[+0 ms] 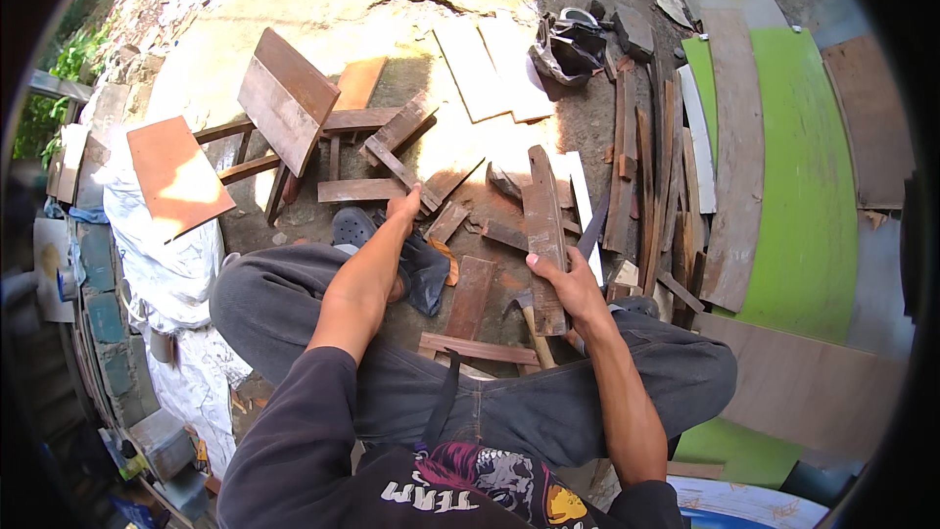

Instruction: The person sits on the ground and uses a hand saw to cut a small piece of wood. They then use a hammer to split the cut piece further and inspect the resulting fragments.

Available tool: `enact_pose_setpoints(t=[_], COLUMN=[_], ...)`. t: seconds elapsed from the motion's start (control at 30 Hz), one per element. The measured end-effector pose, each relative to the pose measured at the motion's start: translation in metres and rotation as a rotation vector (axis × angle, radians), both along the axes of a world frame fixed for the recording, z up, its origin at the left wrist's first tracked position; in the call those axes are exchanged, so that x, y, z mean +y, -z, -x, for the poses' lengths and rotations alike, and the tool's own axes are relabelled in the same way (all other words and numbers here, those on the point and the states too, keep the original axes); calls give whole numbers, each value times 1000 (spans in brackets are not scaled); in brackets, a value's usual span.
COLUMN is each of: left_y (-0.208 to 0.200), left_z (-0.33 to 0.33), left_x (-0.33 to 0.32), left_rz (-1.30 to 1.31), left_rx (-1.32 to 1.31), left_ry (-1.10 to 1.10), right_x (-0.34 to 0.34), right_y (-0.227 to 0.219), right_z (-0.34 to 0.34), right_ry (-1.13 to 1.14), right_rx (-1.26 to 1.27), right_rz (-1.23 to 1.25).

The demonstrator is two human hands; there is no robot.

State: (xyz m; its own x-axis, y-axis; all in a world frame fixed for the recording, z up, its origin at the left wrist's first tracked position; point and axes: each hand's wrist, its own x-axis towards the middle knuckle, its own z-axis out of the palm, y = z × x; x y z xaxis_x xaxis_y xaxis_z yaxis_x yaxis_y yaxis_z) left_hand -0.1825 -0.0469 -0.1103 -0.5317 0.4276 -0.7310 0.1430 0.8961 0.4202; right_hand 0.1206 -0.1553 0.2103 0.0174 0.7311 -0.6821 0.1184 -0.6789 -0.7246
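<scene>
My right hand (576,292) grips the lower part of a worn brown wooden plank (544,225), its thumb across the face. The plank stands lengthwise in front of my right knee. My left hand (404,208) reaches forward, fingers closed at the near end of a narrow wooden strip (390,163); the fingertips are partly hidden. Between my legs lie a claw hammer (535,325) with a pale wooden handle, a short reddish board (472,296) and a wooden crosspiece (480,348). A dark blade-like strip (593,227) shows just right of the plank.
Nailed board pieces (289,103) and an orange-brown panel (181,176) lie at the left. White boards (480,69) and a dark bag (568,47) lie ahead. Long timber strips (646,176) and a green sheet (798,176) flank my right side; white sacks (162,235) sit left.
</scene>
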Motion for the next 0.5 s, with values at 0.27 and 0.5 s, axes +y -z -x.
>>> enact_pose_setpoints(t=[0.27,0.5], left_y=[12,-10], left_z=[-12,-15], left_x=[-6,-3], left_rz=[-126,-54], left_rx=[-291,-513], left_ry=[-5,31], right_x=[2,6], right_y=[30,15], right_z=[-15,-16], right_ry=[-34,27], right_rx=[-192,-157], right_rz=[-27,5])
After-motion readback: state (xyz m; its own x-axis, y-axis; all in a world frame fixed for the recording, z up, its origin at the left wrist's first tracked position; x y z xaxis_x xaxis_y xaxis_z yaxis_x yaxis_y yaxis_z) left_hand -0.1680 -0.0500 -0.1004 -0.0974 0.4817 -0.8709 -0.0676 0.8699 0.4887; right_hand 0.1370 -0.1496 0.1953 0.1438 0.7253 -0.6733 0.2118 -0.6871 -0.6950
